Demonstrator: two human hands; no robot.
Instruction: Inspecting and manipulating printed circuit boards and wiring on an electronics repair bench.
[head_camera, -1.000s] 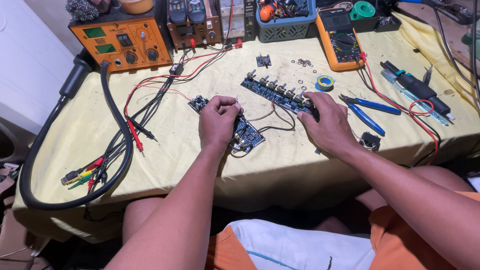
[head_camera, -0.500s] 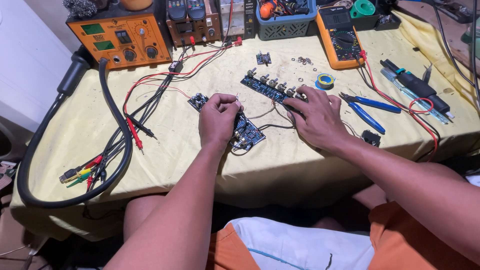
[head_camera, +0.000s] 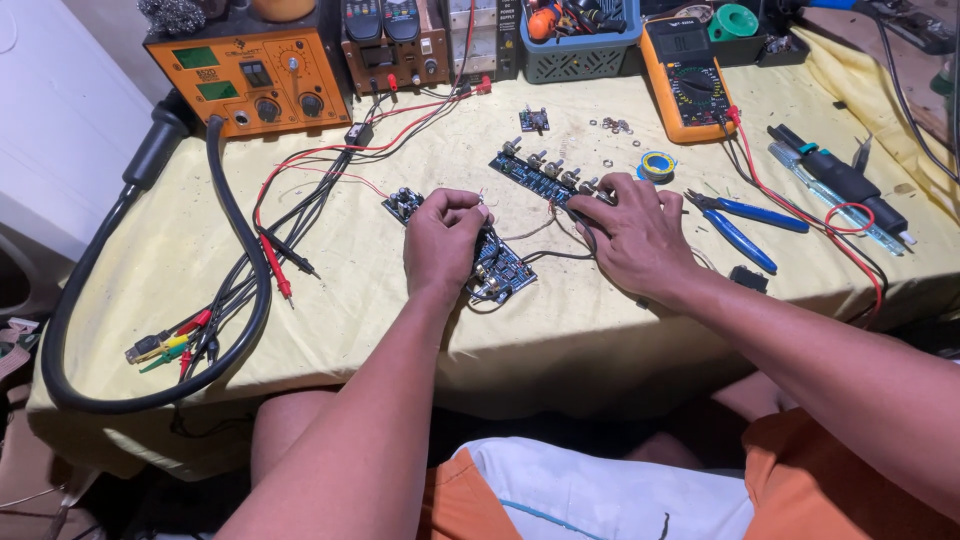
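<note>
Blue circuit boards under two bare hands on a yellow cloth.

The left hand (head_camera: 445, 235) lies curled on the blue circuit board (head_camera: 497, 268) in the middle of the yellow cloth (head_camera: 380, 300), its fingers pinching something too small to tell. The right hand (head_camera: 632, 235) rests with fingers spread on the end of the long board with knobs (head_camera: 540, 175), gripping nothing. Blue pliers (head_camera: 745, 225) lie just to its right.

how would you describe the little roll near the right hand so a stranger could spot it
Start at the orange multimeter at the back of the yellow tablecloth. Just in front of it, beyond the fingertips of the right hand, lies a small roll. It is the only round blue-and-yellow ring there, unlike the blue-handled pliers nearby.
</note>
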